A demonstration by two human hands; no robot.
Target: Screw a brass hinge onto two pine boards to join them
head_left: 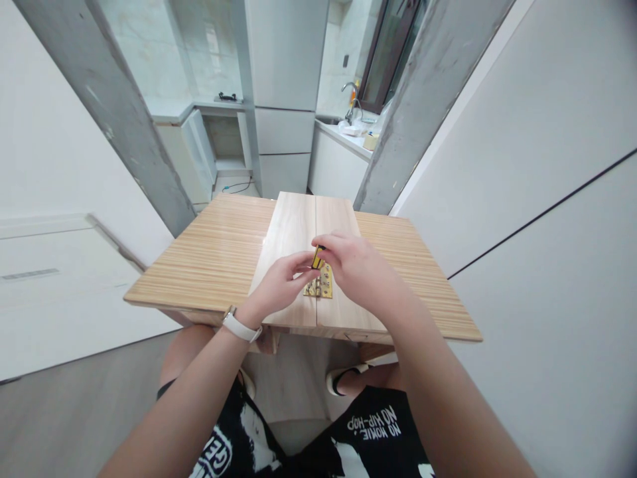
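Both hands meet over the middle of the table, closed on a small yellow-and-black object [317, 257] whose exact kind I cannot make out. My left hand [281, 282] pinches its lower left side, and my right hand [348, 262] grips it from the upper right. Just below the fingers lies a brass-coloured hinge [325, 284], opened flat across the seam between two pale wooden boards [291, 229]. Dark spots, perhaps screws or holes, show on its leaf. My right hand covers part of the right board.
The boards lie side by side on a striped wooden table [219, 245], reaching its front edge. Beyond it stand a grey refrigerator [283, 66] and a counter with a faucet [350, 99]. White panels flank the table, and my knees are below its near edge.
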